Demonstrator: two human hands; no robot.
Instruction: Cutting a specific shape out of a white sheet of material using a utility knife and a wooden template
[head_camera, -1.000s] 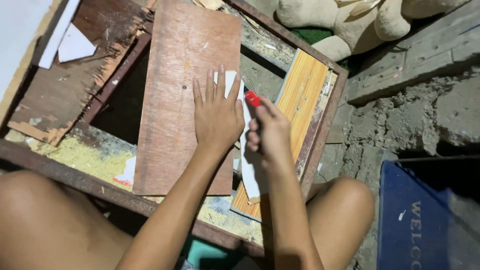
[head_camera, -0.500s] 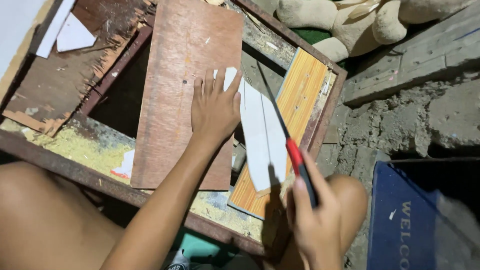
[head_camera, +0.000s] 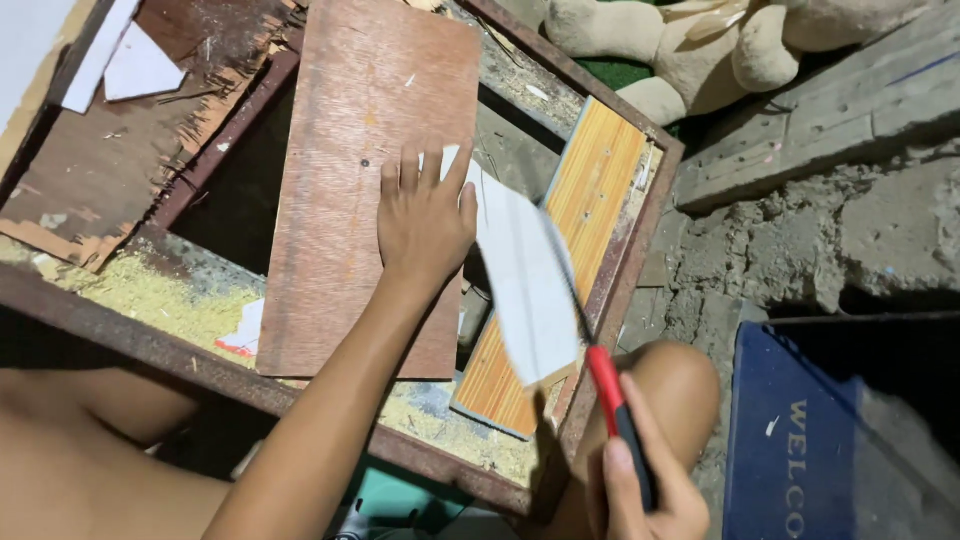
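My left hand (head_camera: 425, 215) lies flat, fingers spread, on a brown plywood board (head_camera: 370, 150) and on the upper end of a white sheet (head_camera: 525, 285) beside it. My right hand (head_camera: 640, 495) grips the red and black handle of a thin saw (head_camera: 600, 380) near the bottom edge. Its narrow blade runs up along the right edge of the white sheet. The sheet's lower end lifts off an orange striped panel (head_camera: 590, 190).
A rusty metal frame (head_camera: 640, 250) holds the boards, with sawdust (head_camera: 150, 295) on its near rail. A plush toy (head_camera: 720, 45) lies at the top. A dark blue mat (head_camera: 800, 440) sits at the right on rough concrete (head_camera: 860, 240). My bare legs (head_camera: 90, 470) flank the frame.
My right hand pulled the saw back from beside my left hand toward my knee. The white sheet's right strip has come loose and lifted. My left hand stayed put.
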